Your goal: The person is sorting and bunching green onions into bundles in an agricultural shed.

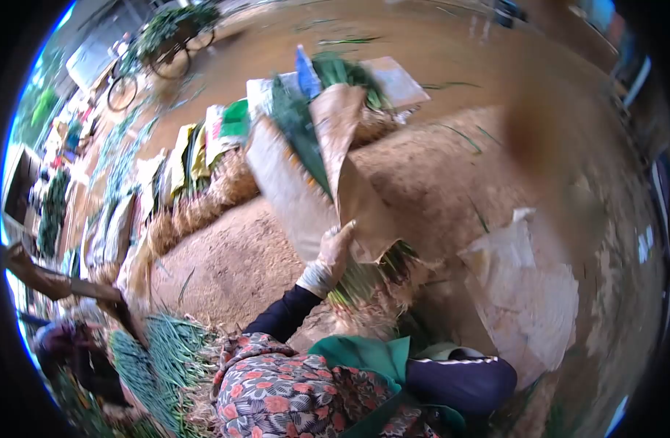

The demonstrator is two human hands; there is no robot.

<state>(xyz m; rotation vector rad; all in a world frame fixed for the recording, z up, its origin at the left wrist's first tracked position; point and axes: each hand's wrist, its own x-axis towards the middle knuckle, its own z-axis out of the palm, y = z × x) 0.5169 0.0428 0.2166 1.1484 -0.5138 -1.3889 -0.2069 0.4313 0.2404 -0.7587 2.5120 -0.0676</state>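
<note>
My left hand (pixel 333 252), in a pale glove, is closed on the edge of a brown paper wrap (pixel 291 197) near the middle of the view. The wrap stands around a bundle of long green stalks (pixel 302 135); its right flap (pixel 364 204) hangs open. Below the wrap, pale stems with stringy roots (pixel 364 292) stick out. My right hand cannot be made out in the view. A crumpled pale sheet (pixel 525 292) lies on the ground to the right.
Wrapped bundles (pixel 196 160) stand in a row at the left. Loose green stalks (pixel 160 358) lie at the lower left, beside a wooden post (pixel 72 285) and a bent-over person (pixel 72 350). A loaded bicycle cart (pixel 171 44) stands at the back.
</note>
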